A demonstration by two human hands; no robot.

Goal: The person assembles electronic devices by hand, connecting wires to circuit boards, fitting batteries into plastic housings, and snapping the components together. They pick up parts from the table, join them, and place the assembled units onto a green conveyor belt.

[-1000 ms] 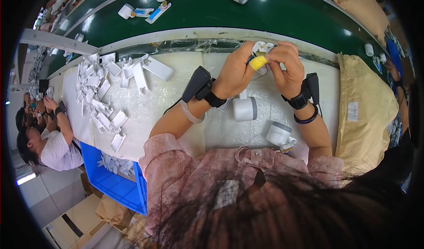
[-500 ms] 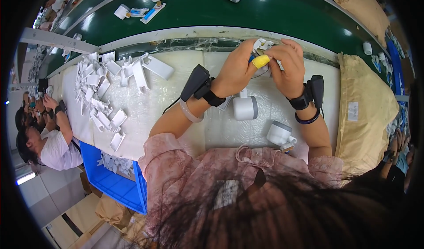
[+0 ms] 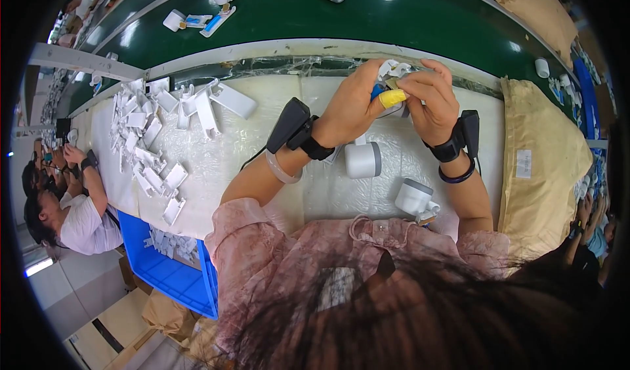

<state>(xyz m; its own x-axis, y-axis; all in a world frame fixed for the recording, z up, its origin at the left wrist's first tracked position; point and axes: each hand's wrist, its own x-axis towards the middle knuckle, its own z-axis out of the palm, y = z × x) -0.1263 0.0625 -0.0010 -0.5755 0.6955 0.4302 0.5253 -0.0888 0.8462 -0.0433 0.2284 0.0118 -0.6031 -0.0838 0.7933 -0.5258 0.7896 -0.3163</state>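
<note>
My left hand point(image 3: 346, 112), with yellow tape point(image 3: 392, 98) around its thumb tip, is closed on a white plastic part point(image 3: 395, 66) that has something blue beside it. Against the same part, the fingertips of my right hand point(image 3: 433, 107) are pinched together; the fingers cover most of the contact. A thin dark wire loops below the fingers. Under my hands, a white cylinder housing with a grey rim point(image 3: 362, 160) lies on the padded table. Another such housing point(image 3: 413, 197) rests closer to my body, near my right forearm, with a small fitting attached.
Loose white plastic pieces point(image 3: 156, 124) are heaped at the left. A green conveyor belt point(image 3: 275, 19) beyond the table carries white-and-blue assemblies point(image 3: 216, 21). Brown wrapping point(image 3: 541, 166) covers the right side. A blue crate point(image 3: 167, 275) stands lower left, near a co-worker point(image 3: 85, 222).
The assemblies on the belt have shifted left. My hands have moved very slightly right with the white part, and my thumb has turned a little. The housings on the table stay put.
</note>
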